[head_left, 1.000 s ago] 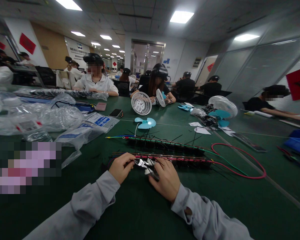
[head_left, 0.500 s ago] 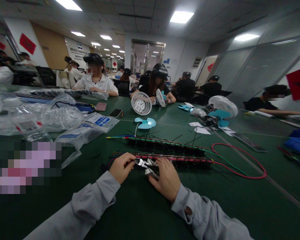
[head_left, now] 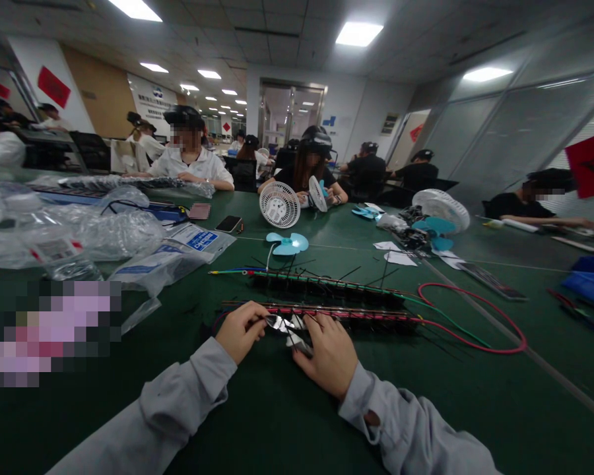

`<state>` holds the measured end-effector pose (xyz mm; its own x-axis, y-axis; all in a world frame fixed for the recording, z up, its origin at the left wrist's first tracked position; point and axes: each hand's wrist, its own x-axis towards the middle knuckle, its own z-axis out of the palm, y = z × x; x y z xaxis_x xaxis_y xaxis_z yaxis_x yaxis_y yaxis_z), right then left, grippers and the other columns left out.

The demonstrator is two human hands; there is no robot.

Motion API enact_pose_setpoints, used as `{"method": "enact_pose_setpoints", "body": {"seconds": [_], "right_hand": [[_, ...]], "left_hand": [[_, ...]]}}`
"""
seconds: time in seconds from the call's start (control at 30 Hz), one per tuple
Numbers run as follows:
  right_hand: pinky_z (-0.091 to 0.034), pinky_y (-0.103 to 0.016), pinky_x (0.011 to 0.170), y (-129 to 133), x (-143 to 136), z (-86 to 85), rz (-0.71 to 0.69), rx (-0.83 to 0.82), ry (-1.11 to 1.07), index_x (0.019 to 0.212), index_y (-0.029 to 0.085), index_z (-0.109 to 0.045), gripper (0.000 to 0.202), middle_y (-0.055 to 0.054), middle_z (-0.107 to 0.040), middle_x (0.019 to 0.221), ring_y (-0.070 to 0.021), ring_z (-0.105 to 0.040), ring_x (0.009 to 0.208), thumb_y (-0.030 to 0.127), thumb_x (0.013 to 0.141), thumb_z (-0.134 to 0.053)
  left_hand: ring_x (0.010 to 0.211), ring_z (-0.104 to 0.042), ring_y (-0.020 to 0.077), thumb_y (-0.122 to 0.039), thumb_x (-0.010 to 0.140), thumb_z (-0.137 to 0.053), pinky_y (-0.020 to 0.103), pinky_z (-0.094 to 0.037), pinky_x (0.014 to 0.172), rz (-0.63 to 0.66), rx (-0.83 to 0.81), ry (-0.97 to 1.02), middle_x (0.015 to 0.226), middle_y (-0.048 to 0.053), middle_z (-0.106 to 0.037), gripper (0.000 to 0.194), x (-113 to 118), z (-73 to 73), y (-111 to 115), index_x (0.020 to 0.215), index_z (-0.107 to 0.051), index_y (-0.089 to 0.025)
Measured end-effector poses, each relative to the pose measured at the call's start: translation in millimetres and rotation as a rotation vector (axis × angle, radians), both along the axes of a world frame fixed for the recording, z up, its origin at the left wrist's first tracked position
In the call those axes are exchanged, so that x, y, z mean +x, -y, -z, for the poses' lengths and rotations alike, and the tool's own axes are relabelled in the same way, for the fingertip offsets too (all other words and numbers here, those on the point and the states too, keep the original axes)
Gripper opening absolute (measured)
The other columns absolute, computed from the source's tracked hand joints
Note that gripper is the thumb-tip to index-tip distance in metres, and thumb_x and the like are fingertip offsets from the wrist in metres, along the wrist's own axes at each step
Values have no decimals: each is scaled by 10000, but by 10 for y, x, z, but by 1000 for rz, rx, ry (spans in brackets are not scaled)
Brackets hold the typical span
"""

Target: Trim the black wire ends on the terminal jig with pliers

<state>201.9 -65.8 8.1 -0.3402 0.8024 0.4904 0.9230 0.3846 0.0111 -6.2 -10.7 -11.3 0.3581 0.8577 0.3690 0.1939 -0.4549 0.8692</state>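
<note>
My left hand (head_left: 240, 332) is closed, thumb and fingers pinched at the left end of a shiny metal and white tool (head_left: 278, 322), beside the near cable bundle. My right hand (head_left: 329, 353) is closed round the white handles at the tool's other side. Behind both hands runs the near black harness (head_left: 376, 316) with red wires and thin black ties. Just beyond it lies a second black harness (head_left: 327, 285) with a green wire. A red cable (head_left: 517, 349) loops out at the right. What exactly the left fingertips pinch is too small to tell.
Clear plastic bags (head_left: 109, 231) cover the left of the green table (head_left: 257, 422). Beyond the harnesses are a blue fan blade (head_left: 288, 244), a white fan guard (head_left: 280, 204) and a phone (head_left: 228, 224). People sit across the table; a blue bin (head_left: 591, 284) is at the right.
My right hand has shifted very slightly left with the tool handles. My left hand has barely moved. The hand of the person at the far right has moved a little.
</note>
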Motion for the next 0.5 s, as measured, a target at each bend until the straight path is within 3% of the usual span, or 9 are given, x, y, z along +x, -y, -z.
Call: {"method": "enact_pose_setpoints", "body": {"seconds": [0.5], "right_hand": [[-396,-345,790,-16,5,13,52,-90,41,1082,151,-512,450,-108,-569,994,-241,-512,912,347,686,-596]], "left_hand": [[616,-582,98,-80,767,-465,205,-505,514,24,-16,-40,891,38,-550,162,-9,10,-19,856,-584,-146]]}}
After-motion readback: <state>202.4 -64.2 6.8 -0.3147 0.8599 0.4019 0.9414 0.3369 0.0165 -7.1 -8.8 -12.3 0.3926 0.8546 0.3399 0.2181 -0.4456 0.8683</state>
